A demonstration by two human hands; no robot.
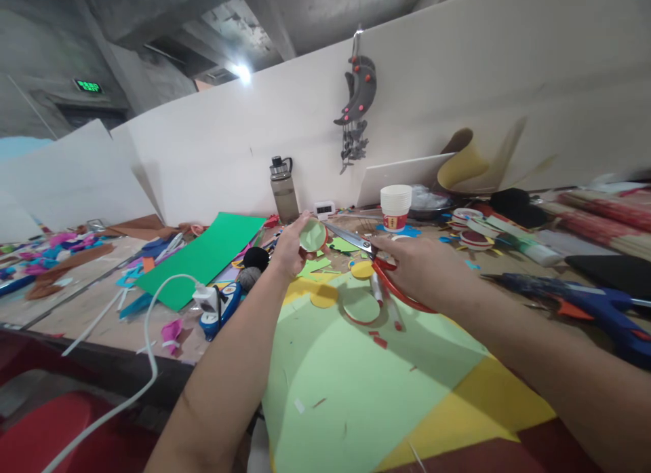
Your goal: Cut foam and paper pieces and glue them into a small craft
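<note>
My left hand (289, 249) pinches a small pale-green disc (312, 235) with a reddish edge. Red-handled scissors (363, 243) are gripped in my right hand (420, 266), their blades pointing left toward the disc. Whether the blades touch it, I cannot tell. Below the hands lie another pale-green disc (361, 306) with a red rim and a yellow disc (324, 296). They rest on a large light-green sheet (350, 385), which overlaps a yellow sheet (468, 412). Small red scraps (379, 341) are scattered near the discs.
A bright green sheet (203, 259) and a blue power strip (220, 310) with a white cable are at left. Behind stand a water bottle (284, 191) and stacked paper cups (395, 205). A blue glue gun (584, 300) lies at right, near red-patterned rolls (600, 218).
</note>
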